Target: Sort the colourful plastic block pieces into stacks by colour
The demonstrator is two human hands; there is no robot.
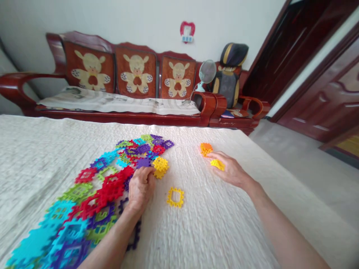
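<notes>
A long heap of colourful interlocking plastic tiles (112, 186) in red, blue, purple and green runs across the left half of the white-covered table. My left hand (142, 186) is at the heap's right edge, its fingers closed on a yellow tile (160, 167). To the right, my right hand (228, 169) has a yellow piece (217, 164) between its fingers, and its fingertips reach beside an orange stack of tiles (206, 149). A yellow square frame tile (175, 197) lies flat by itself between the two hands.
The tabletop (218, 224) has a textured white cover. Beyond its far edge stand a wooden sofa (168, 118) with bear cushions, a small fan (207, 71) and a chair with a massage pad (227, 87). A dark door (322, 101) is at the right.
</notes>
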